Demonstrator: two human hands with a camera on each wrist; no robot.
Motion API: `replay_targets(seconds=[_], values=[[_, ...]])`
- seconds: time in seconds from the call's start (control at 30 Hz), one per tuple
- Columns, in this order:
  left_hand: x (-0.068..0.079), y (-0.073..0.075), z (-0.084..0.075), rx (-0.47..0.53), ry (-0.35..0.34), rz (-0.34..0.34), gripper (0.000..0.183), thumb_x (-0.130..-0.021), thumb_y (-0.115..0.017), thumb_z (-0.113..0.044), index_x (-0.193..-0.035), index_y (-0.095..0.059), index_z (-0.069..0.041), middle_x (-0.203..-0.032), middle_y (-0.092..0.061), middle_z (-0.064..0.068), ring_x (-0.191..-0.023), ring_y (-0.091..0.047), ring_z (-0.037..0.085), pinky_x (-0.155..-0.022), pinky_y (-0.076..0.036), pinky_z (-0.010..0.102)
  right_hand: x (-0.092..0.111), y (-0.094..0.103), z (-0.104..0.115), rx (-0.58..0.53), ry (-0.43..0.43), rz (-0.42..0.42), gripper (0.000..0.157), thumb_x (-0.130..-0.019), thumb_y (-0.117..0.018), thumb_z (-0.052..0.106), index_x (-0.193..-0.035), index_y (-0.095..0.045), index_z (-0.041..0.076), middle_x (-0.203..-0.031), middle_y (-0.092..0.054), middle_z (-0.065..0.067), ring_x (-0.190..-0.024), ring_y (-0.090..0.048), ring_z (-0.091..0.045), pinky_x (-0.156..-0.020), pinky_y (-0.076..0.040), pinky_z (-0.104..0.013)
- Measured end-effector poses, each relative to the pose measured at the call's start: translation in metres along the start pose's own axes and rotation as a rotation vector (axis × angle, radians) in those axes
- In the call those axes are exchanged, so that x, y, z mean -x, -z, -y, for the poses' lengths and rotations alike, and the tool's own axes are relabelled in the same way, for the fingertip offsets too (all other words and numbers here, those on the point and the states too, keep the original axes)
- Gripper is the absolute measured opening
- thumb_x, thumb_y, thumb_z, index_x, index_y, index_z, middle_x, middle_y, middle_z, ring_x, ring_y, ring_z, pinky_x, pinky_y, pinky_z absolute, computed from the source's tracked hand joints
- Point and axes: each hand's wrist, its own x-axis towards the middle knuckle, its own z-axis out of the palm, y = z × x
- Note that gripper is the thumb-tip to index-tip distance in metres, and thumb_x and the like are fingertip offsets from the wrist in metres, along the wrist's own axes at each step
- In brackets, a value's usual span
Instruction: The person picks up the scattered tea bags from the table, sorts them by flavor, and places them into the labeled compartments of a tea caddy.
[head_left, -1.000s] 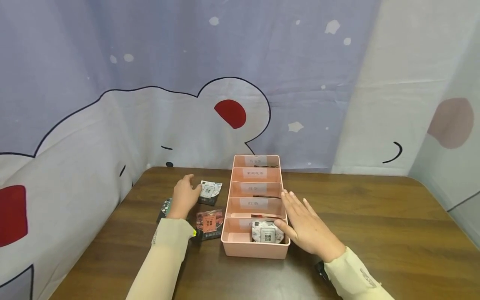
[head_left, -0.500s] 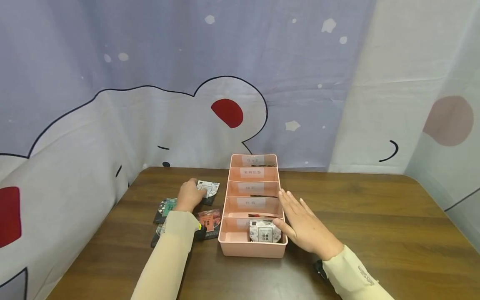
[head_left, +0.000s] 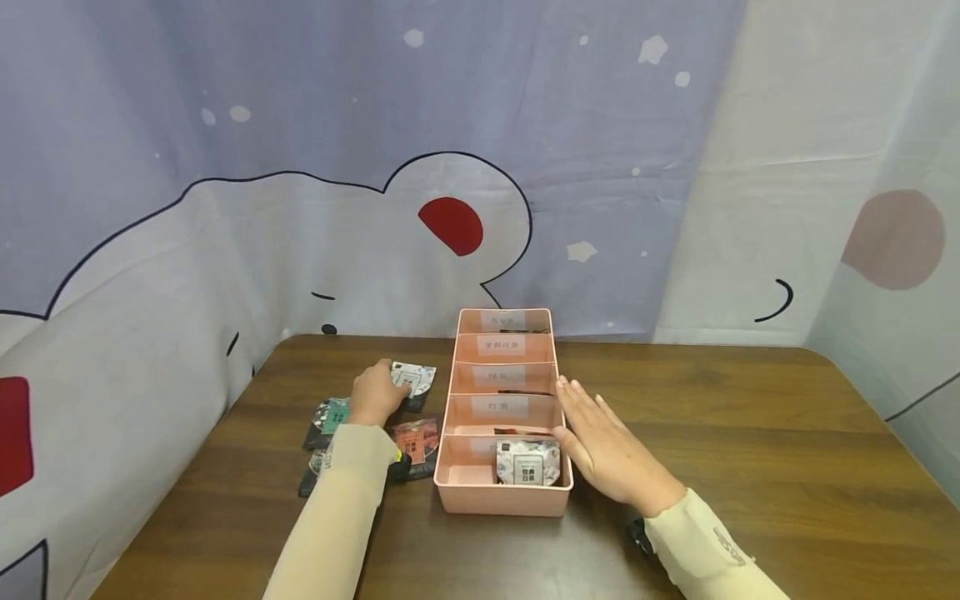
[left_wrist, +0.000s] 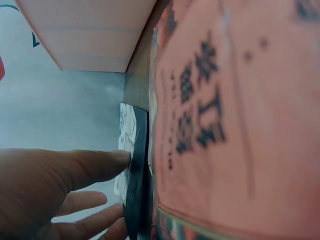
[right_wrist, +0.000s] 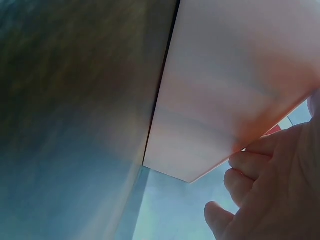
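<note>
My left hand (head_left: 377, 395) is at a white-and-black tea sachet (head_left: 413, 379) left of the pink box. In the left wrist view the thumb presses on the sachet's white face (left_wrist: 128, 127) and the other fingers are at its edge, pinching it. Flat with nearly straight fingers, my right hand (head_left: 611, 442) rests along the right rim of the pink divided box (head_left: 502, 501). Another white tea sachet (head_left: 528, 463) stands in the box's nearest compartment. In the right wrist view the fingertips touch the box's upper edge (right_wrist: 220, 162).
A red tea sachet (head_left: 417, 446) lies between the left forearm and the box. Green-labelled sachets (head_left: 330, 417) lie left of the hand, partly covered by the sleeve. Paper labels (head_left: 500, 406) mark the compartments; dark packet edges show in several. A patterned curtain (head_left: 637, 167) hangs behind the wooden table (head_left: 720, 433).
My left hand has come down onto the white-and-black sachet, its thumb now on the face. The right hand stays at the box rim. The head view has shifted slightly.
</note>
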Motion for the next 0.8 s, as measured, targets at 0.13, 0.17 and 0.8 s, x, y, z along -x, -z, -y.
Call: replay_targets(seconds=[0.13, 0.17, 0.8], values=[[0.000, 0.001, 0.002, 0.044, 0.003, 0.003, 0.067, -0.092, -0.073, -0.018, -0.146, -0.043, 0.010, -0.143, -0.051, 0.033, -0.130, -0.048, 0.051, -0.112, -0.036, 0.061, -0.001, 0.000, -0.002, 0.001, 0.002, 0.001, 0.064, -0.111, -0.036, 0.037, -0.160, -0.020, 0.000, -0.167, -0.021, -0.014, -0.154, -0.015, -0.029, -0.124, -0.013, -0.052], [0.000, 0.001, 0.002, 0.059, 0.006, 0.005, 0.068, -0.092, -0.074, -0.018, -0.146, -0.043, 0.010, -0.143, -0.050, 0.033, -0.131, -0.047, 0.051, -0.112, -0.035, 0.061, -0.001, 0.000, -0.002, 0.000, 0.002, 0.002, 0.064, -0.111, -0.036, 0.037, -0.160, -0.020, 0.000, -0.167, -0.021, -0.014, -0.154, -0.015, -0.029, -0.124, -0.013, -0.052], [0.016, 0.021, -0.002, 0.295, 0.010, 0.027, 0.045, -0.098, -0.062, -0.013, -0.135, -0.053, 0.011, -0.125, -0.063, 0.031, -0.115, -0.063, 0.041, -0.096, -0.053, 0.052, -0.001, 0.000, -0.004, 0.006, 0.006, -0.010, 0.060, -0.111, -0.035, 0.034, -0.159, -0.024, -0.001, -0.166, -0.023, -0.014, -0.154, -0.017, -0.031, -0.124, -0.015, -0.052]])
